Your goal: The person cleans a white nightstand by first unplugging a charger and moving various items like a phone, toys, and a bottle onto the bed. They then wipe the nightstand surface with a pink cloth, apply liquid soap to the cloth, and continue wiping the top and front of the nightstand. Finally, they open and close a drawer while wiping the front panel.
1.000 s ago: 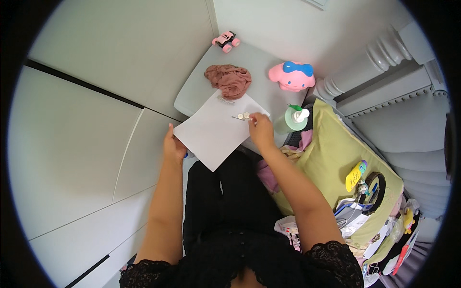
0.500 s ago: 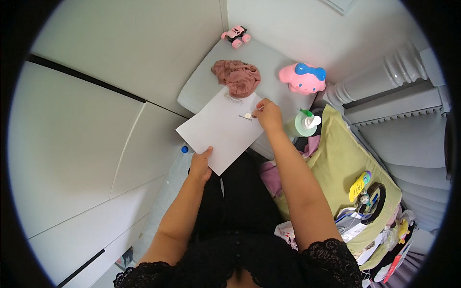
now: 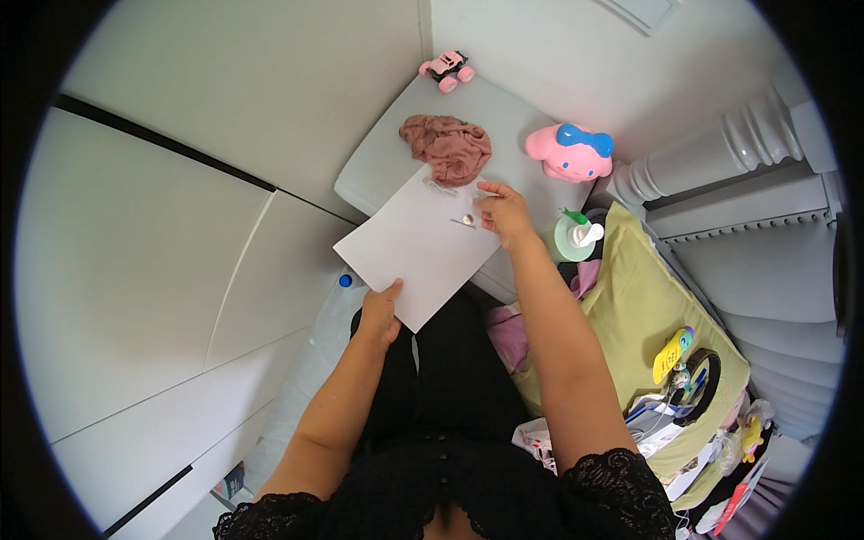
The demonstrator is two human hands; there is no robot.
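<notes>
Head view: L hand [image 3: 381, 317] grips the lower edge of a plain white rectangular sheet of paper [image 3: 405, 256], thumb flat on top, other fingers mostly hidden underneath, so clamped on the sheet w/ the thumb. Sheet lies at a slant, upper part over a pale grey smooth tabletop [image 3: 378, 148], lower corner out over the person's lap in black trousers [image 3: 432, 387]. R hand [image 3: 507, 218] is at the sheet's upper R edge, fingers bent, index a bit apart from the lower ones; can't tell if the tips pinch anything, too sm. & pale there. Just L of those fingers, on the sheet, a sm. round pale disc [image 3: 468, 219] w/ a thin dark straight pin-like piece [image 3: 463, 223] right beside it. Nr the sheet's top corner, some thin whitish loops [image 3: 440, 187], next to a crumpled dusty-pink cloth [image 3: 450, 148] on the tabletop. Behind that, at the far corner, a pink toy truck w/ big pink wheels [image 3: 447, 70]; to the R, a glossy pink figure w/ a blue bow [image 3: 558, 148]. Closer in, R of R hand, a pale green pump bottle w/ white top [image 3: 569, 241], then a yellow-green pillow [image 3: 621, 315] w/ a yellow oblong item [image 3: 668, 358] & a black band [image 3: 714, 378] on it. L of the sheet, a blue cap [image 3: 346, 281], low down.
</notes>
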